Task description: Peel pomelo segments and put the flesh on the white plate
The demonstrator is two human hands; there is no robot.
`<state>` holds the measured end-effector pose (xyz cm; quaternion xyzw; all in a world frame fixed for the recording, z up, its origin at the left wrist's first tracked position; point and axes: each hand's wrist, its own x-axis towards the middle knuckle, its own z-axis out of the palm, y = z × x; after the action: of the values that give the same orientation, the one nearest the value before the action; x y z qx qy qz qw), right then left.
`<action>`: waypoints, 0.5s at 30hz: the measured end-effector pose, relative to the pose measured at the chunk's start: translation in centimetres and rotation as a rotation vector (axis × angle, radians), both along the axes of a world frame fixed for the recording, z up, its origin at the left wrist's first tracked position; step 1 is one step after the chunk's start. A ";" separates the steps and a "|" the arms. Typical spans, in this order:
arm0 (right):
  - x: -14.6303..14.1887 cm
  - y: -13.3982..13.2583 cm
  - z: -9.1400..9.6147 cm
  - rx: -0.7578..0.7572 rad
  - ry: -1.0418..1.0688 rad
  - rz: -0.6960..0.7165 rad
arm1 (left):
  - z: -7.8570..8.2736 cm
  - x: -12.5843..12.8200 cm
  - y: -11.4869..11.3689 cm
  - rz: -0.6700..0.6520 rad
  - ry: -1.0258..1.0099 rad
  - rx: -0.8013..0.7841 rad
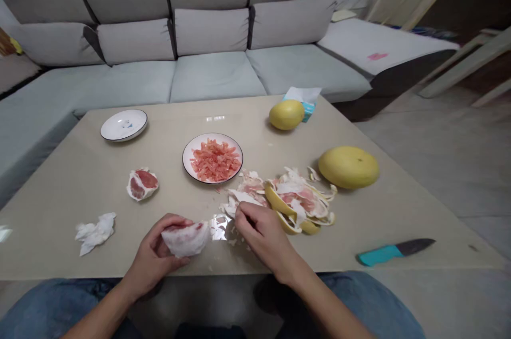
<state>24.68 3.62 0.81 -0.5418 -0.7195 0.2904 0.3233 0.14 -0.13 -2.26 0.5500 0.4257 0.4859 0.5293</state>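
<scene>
My left hand (162, 251) is wrapped round a peeled pomelo piece (187, 239), its white pith facing me and a little red flesh along its top. To the right, my right hand (261, 232) is closed in a pinch at the near edge of a heap of pomelo peel (299, 198); whatever lies between its fingertips is hidden. Beyond both hands, a plate (188, 167) with a dark rim holds loose red pomelo pulp (215, 160). Another pomelo chunk (142, 184), with red flesh and white pith, rests on the table at the left.
A knife (393, 252) with a turquoise handle lies near the right front. Two whole yellow pomelos (348, 167) sit on the right, one beside a tissue pack (309, 100). A second plate (124, 125) and a crumpled tissue (96, 231) are at left. A sofa (215, 75) stands behind.
</scene>
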 end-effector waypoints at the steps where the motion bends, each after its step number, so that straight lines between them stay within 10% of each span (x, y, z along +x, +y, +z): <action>1: 0.4 0.2 -0.1 -0.014 -0.114 0.024 | 0.0 -0.2 0.1 -0.017 0.071 0.102; 4: 1.0 0.2 -0.2 -0.034 -0.303 0.037 | 0.1 -0.8 0.2 -0.055 0.219 0.391; 8: 0.5 -0.7 0.8 -0.009 0.059 0.189 | 0.1 -1.5 -0.1 -0.058 0.376 0.566; 15: -0.8 -2.1 1.8 0.027 0.305 0.307 | 0.9 -0.3 -1.0 0.081 0.228 0.144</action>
<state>23.90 1.52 2.60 -0.3714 -0.7400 0.4052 0.3876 -0.20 -1.11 -1.36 0.6206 0.4691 0.4704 0.4165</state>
